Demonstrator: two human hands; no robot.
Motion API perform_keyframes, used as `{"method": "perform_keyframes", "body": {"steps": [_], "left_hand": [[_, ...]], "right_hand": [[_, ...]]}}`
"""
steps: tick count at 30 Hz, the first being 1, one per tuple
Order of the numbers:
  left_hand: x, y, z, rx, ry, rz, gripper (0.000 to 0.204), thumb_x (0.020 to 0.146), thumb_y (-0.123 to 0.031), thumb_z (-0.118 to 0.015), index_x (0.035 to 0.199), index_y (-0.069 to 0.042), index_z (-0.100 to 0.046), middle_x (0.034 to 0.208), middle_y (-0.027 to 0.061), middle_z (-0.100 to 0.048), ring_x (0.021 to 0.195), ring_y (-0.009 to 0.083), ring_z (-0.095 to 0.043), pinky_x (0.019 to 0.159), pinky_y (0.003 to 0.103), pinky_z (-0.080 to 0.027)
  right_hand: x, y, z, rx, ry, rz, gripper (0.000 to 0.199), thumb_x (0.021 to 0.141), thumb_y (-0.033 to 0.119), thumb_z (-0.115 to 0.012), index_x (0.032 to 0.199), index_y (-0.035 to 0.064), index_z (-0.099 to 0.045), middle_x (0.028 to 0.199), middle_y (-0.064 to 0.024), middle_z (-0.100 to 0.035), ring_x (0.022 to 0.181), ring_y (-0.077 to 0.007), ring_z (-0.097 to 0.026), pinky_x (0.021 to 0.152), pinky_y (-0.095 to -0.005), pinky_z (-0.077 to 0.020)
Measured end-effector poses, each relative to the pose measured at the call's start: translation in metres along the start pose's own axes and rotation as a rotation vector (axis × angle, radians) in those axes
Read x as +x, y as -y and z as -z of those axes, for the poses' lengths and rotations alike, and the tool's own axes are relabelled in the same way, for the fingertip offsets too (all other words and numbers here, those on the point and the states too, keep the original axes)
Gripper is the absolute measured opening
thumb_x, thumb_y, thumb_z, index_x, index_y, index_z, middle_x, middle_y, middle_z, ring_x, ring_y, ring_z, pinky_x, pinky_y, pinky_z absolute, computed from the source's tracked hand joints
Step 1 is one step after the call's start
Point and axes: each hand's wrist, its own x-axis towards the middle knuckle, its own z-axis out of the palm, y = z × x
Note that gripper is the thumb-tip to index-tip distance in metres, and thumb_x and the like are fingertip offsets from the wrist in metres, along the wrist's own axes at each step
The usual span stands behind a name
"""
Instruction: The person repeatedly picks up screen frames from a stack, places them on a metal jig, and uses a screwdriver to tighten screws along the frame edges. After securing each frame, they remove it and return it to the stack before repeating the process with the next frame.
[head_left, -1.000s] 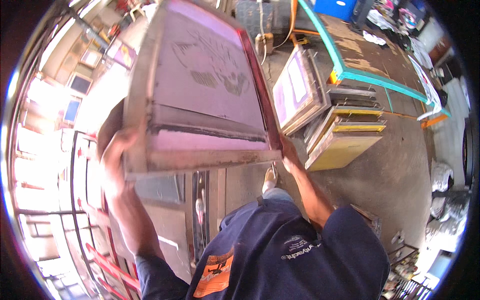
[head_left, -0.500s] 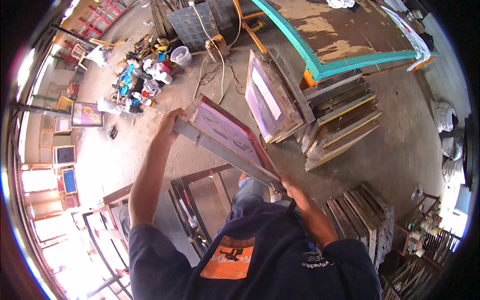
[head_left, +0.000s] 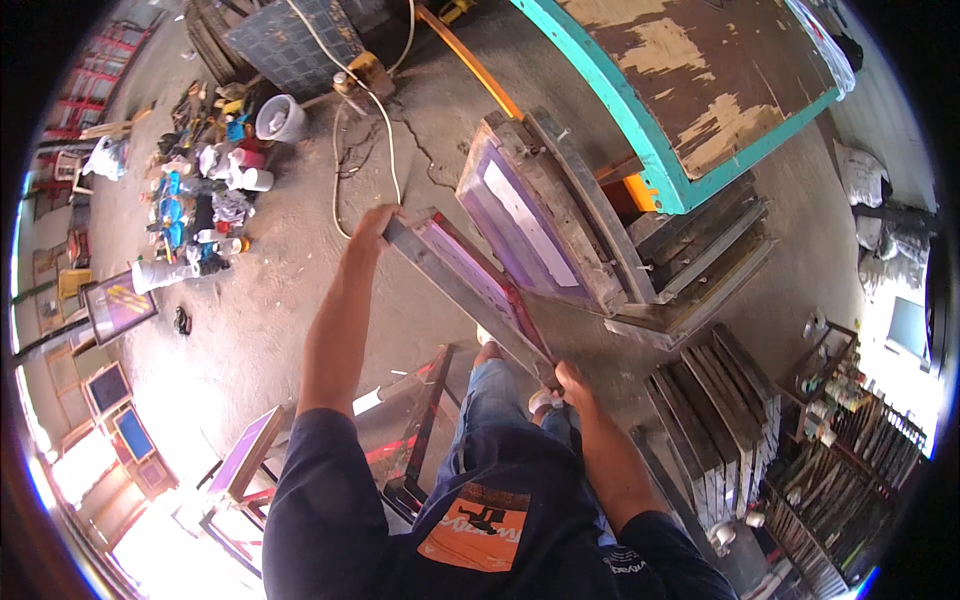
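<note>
Both my hands hold a screen-printing frame point(head_left: 466, 298) slantwise in front of me. It has a grey wooden rim, a red inner edge and a purplish mesh, seen at a steep angle. My left hand point(head_left: 376, 224) grips its far-left corner. At the near-right end, my right hand point(head_left: 573, 384) is closed round the other corner. Just beyond the held frame, another purple screen frame point(head_left: 525, 215) with a pale strip on its mesh leans against further wooden frames. In this view the two frames lie close, and I cannot tell whether they touch.
A teal-edged table point(head_left: 665, 150) with a worn brown top stands at the far right. Stacked frames point(head_left: 715, 410) sit to my right. A dark metal rack point(head_left: 425, 425) stands by my left leg. A white bucket point(head_left: 281, 118), bottles and a cable point(head_left: 392, 150) lie at far left.
I have moved closer to the leaning frames, carrying the held frame with me. Its mesh now shows more edge-on. Both hands keep their grip.
</note>
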Motion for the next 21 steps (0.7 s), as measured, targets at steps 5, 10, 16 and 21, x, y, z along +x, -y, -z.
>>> {"method": "perform_keyframes", "body": {"steps": [5,10,16,21], "left_hand": [[0.064,-0.049,-0.025,-0.009,0.105,-0.01,0.01,0.081,-0.023,-0.069,0.081,-0.015,-0.064,0.073,-0.0004,-0.058,0.067,0.0163,-0.059,0.067,0.038,-0.05],[0.071,-0.092,-0.079,-0.007,0.126,-0.068,0.016,0.083,-0.029,-0.067,0.086,-0.014,-0.063,0.079,0.0039,-0.061,0.074,0.0209,-0.063,0.07,0.04,-0.052],[0.081,-0.081,-0.138,0.033,-0.02,-0.202,0.043,0.094,-0.051,-0.058,0.1,-0.009,-0.065,0.088,0.0054,-0.063,0.076,0.0214,-0.061,0.07,0.038,-0.052],[0.121,-0.026,-0.134,-0.231,-0.034,-0.235,0.06,0.099,-0.058,-0.054,0.141,-0.017,-0.052,0.131,0.0117,-0.059,0.099,0.0294,-0.067,0.074,0.04,-0.055]], "right_hand": [[-0.029,0.039,-0.011,0.335,0.201,0.084,0.036,0.105,0.026,-0.025,0.115,0.0071,-0.054,0.068,-0.0114,-0.058,0.046,-0.0164,-0.047,0.04,-0.0298,-0.0328],[-0.035,0.064,-0.005,0.618,0.155,0.093,0.035,0.108,0.036,-0.026,0.107,0.0095,-0.049,0.065,-0.0107,-0.054,0.044,-0.0153,-0.044,0.042,-0.03,-0.0315],[-0.03,0.071,0.009,0.99,-0.034,0.153,0.045,0.105,0.049,-0.04,0.113,0.0053,-0.049,0.063,-0.0069,-0.051,0.045,-0.0166,-0.046,0.04,-0.0304,-0.0344],[-0.046,0.046,0.053,0.51,-0.243,0.496,0.052,0.1,0.045,-0.058,0.135,0.0072,-0.052,0.073,-0.0106,-0.061,0.06,-0.0265,-0.061,0.054,-0.0394,-0.0487]]}}
